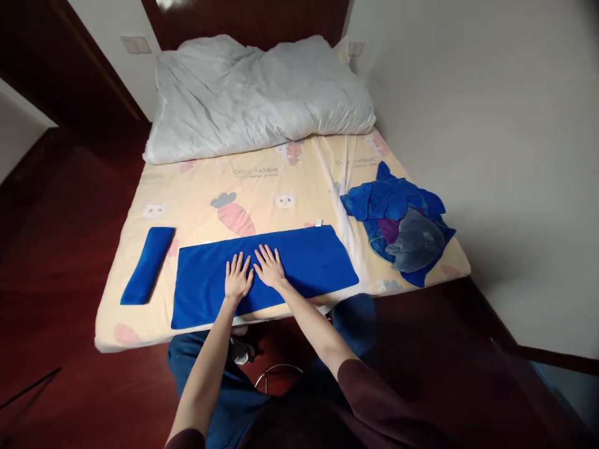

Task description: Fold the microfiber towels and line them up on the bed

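Note:
A blue towel (309,262) lies spread out as a long rectangle near the bed's front edge, with a small white tag on its far side. My left hand (238,277) rests flat on the middle of it, fingers spread. Just to the right, my right hand (270,267) also presses flat on the cloth, its fingers apart. Neither hand grips anything. Left of the towel sits a folded blue cloth (148,265) in a narrow strip. A heap of crumpled blue, purple and grey cloths (397,218) is at the right.
The bed (187,187) has a pale yellow sheet printed with carrots and rabbits. A bulky white quilt (262,93) is bunched at its far end. A white wall (491,156) runs along the right, and dark red floor (60,249) shows at the left.

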`<state>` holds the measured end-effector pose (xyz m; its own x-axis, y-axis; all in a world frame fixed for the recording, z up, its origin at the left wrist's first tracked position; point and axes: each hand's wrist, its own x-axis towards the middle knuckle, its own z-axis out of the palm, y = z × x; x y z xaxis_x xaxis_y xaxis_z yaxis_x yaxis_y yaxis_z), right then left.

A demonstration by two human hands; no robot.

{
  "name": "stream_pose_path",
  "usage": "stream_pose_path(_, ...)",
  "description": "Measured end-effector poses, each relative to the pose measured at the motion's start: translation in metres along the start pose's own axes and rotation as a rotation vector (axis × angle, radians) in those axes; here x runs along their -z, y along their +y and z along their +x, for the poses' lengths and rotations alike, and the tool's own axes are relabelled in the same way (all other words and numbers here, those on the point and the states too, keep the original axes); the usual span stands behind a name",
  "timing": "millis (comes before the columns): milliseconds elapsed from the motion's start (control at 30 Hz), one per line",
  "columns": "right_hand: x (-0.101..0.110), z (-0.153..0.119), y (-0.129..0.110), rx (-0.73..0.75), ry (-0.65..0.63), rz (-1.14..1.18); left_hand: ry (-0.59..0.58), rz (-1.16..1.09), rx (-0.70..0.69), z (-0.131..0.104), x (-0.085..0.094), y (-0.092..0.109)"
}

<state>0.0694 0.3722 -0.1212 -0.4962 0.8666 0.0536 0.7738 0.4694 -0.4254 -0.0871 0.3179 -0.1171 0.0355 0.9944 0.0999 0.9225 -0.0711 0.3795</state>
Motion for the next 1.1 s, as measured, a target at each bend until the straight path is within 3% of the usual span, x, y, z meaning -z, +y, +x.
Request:
stream_pose_path(100,0.011,-0.004,0.04,0.01,0.02,-0.013,0.025,0.003,0.053,0.0,0.006,-0.023)
stream_pose_path(333,0.083,-0.022,0.202,-0.433,0.094,-0.153,0.13,0.081,0.353,0.018,0.039,-0.099)
stream_pose_path(433,0.095,-0.03,0.243,-0.483,0.115,-0.196,0.14,0.079,0.423,0.028,0.045,-0.111)
stream_pose_path(633,0.091,-0.041,0.255,-0.479,0.11,-0.267,0.128,0.025,0.509,0.036,0.045,-0.111)
stream_pose_path(867,0.089,-0.042,0.258,-0.482,0.071,-0.305,0.092,-0.068,0.436,0.039,0.041,-0.15)
stream_pose_path(1100,0.081,-0.044,0.272,-0.477,0.083,-0.343,0.02,-0.069,0.386,0.047,0.041,-0.171)
